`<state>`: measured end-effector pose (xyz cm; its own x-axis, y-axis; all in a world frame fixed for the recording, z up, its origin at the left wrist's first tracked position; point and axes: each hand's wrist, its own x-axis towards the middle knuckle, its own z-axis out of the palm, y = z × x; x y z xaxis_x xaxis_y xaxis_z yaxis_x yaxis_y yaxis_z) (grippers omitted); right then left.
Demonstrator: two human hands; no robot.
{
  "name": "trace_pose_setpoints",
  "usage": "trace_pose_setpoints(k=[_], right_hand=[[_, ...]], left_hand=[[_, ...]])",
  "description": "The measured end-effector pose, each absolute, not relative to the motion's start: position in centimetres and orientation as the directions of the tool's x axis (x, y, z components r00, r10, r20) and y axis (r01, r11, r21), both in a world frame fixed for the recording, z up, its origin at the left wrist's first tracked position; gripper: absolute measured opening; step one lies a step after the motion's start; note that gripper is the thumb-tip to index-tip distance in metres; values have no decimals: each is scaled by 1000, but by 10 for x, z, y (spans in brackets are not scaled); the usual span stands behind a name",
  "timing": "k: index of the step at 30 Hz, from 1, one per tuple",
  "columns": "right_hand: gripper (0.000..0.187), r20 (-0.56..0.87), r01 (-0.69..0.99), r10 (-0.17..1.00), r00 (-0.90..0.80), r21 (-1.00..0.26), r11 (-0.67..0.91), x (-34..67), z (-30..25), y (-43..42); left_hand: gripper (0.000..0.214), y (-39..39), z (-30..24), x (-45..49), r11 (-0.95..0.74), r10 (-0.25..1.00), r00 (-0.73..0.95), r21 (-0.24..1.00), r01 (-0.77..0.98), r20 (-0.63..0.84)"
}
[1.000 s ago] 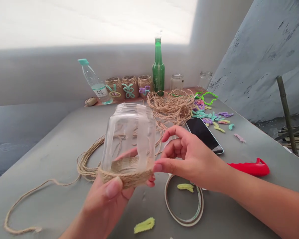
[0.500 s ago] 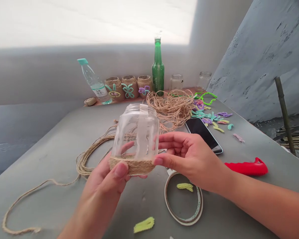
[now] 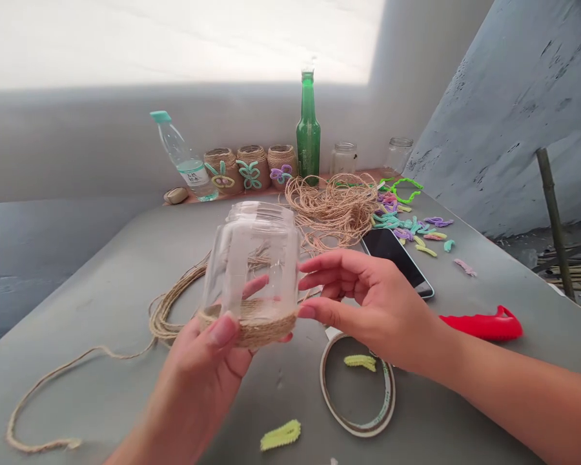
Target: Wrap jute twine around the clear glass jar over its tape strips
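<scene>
A clear glass jar [image 3: 259, 258] is tilted above the table, with my left hand [image 3: 206, 361] closed round its lower part. A band of jute twine [image 3: 266, 329] wraps the jar's base, and my left thumb presses on it. A pale strip of tape [image 3: 235, 265] runs down the glass. My right hand [image 3: 363, 297] is at the jar's right side, thumb and fingers apart, the thumb tip at the band's edge. Whether the right fingertips touch the glass I cannot tell. Behind the jar lies a coil of twine [image 3: 167, 316], its loose end stretching to the front left.
A tape roll [image 3: 323, 381], yellow fuzzy pieces [image 3: 281, 435], a red handle [image 3: 484, 326] and a phone [image 3: 392, 255] lie close by. Farther back are tangled twine [image 3: 336, 206], a green bottle [image 3: 308, 139], a water bottle [image 3: 188, 165] and twine-wrapped jars [image 3: 252, 158].
The jar has turned in my left hand and shifted slightly left, its tape strip moving to the left side. My right hand stays nearly in place.
</scene>
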<state>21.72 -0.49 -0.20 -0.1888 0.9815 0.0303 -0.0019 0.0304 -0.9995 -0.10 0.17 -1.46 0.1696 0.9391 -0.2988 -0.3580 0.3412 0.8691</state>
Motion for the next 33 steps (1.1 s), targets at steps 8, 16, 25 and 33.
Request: trace_pose_setpoints(k=[8,16,25,33], right_hand=[[58,-111,-261,927,-358,-941,-213,213,-8,-1],[56,-196,-362,940,-279,-885,-292,210,2,-3],[60,-94,-99,991,-99,-990,-103,206,-6,-12],[47,39,-134,989,-140,-991,20,209,-5,-7]], left_hand=[[54,-1,-11,-3,404,912,274,779,-480,-304],[56,1,-18,4,183,969,217,927,-326,-115],[58,0,-26,0,161,975,174,977,-143,-136],[45,2,-17,3,191,968,226,906,-377,-110]])
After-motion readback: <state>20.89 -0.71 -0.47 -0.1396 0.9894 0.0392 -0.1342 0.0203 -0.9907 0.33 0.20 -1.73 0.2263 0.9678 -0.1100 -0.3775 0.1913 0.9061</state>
